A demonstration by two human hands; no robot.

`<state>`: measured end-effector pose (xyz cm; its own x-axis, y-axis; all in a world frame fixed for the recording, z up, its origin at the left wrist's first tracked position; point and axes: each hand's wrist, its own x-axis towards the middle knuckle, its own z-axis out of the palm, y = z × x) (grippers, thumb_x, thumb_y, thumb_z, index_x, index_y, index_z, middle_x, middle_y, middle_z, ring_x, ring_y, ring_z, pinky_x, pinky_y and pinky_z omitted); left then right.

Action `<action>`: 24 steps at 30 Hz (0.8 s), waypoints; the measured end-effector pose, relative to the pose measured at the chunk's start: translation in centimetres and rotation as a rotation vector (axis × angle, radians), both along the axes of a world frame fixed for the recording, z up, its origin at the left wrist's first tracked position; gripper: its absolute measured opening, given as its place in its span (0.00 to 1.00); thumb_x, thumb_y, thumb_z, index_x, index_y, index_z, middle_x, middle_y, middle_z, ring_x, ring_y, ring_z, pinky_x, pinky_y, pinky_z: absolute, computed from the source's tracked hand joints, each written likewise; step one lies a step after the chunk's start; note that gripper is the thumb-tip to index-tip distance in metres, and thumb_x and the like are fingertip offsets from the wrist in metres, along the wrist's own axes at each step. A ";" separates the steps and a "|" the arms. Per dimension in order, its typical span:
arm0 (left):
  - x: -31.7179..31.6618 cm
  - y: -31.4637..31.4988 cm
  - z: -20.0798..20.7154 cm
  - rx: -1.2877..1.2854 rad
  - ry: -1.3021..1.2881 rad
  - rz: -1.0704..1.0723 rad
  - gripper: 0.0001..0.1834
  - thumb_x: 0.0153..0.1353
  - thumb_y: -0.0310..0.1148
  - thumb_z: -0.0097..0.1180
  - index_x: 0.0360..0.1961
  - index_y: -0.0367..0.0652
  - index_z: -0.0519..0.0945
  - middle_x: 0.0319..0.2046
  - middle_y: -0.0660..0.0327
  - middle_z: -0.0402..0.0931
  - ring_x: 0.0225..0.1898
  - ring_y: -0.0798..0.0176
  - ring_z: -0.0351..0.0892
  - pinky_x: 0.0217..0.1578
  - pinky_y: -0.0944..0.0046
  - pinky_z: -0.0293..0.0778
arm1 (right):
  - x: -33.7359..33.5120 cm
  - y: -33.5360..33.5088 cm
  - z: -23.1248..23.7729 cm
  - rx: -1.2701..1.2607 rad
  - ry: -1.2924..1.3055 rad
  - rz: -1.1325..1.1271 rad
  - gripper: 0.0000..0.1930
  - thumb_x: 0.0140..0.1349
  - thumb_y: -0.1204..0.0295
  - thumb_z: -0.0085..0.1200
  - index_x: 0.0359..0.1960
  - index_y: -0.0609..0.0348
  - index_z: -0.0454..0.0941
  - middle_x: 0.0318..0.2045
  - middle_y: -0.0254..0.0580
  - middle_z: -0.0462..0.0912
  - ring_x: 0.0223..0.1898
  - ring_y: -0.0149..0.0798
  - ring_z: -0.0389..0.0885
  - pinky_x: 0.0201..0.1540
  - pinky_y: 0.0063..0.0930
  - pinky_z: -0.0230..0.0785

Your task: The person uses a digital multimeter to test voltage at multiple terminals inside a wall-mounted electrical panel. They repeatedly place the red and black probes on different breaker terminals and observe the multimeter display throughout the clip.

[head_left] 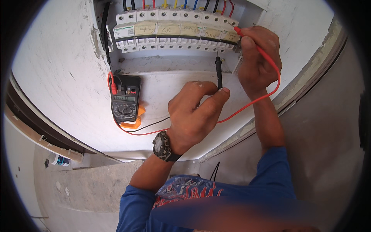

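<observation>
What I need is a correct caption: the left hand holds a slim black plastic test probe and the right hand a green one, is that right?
Only the green is wrong: the head view shows the right hand holding a slim red plastic test probe. The left hand does hold the slim black plastic test probe.

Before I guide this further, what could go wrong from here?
The black probe, pinched by the left hand, might slip at the lower terminals. The tip of the red probe, by the close-set upper terminals, could slide onto a neighbour. The red lead, crossing the wrist of the right hand, might snag and tug the multimeter.
</observation>
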<state>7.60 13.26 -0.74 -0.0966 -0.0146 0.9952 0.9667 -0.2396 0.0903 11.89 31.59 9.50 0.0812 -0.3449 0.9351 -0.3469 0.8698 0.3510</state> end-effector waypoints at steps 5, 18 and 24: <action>0.0 0.4 0.1 -0.001 -0.004 0.022 0.20 0.51 0.15 0.77 0.45 0.44 0.89 0.36 0.59 0.85 0.30 0.60 0.83 0.28 0.63 0.76 | -0.3 0.0 0.0 0.031 0.034 -0.054 0.06 0.68 0.78 0.68 0.44 0.58 0.89 0.39 0.36 0.89 0.44 0.41 0.84 0.47 0.35 0.77; -0.3 0.6 -0.1 -0.024 -0.016 0.031 0.24 0.48 0.17 0.73 0.48 0.46 0.88 0.37 0.59 0.83 0.33 0.56 0.84 0.28 0.59 0.79 | -0.6 0.2 0.4 0.059 0.039 -0.135 0.06 0.66 0.77 0.70 0.44 0.56 0.89 0.36 0.34 0.88 0.39 0.40 0.84 0.45 0.36 0.76; -0.4 0.7 -0.2 -0.041 -0.028 0.031 0.25 0.48 0.17 0.72 0.49 0.47 0.88 0.38 0.58 0.83 0.35 0.55 0.85 0.30 0.59 0.80 | -0.6 0.1 0.5 0.059 0.034 -0.150 0.06 0.66 0.77 0.69 0.43 0.56 0.89 0.35 0.34 0.88 0.39 0.40 0.84 0.47 0.36 0.75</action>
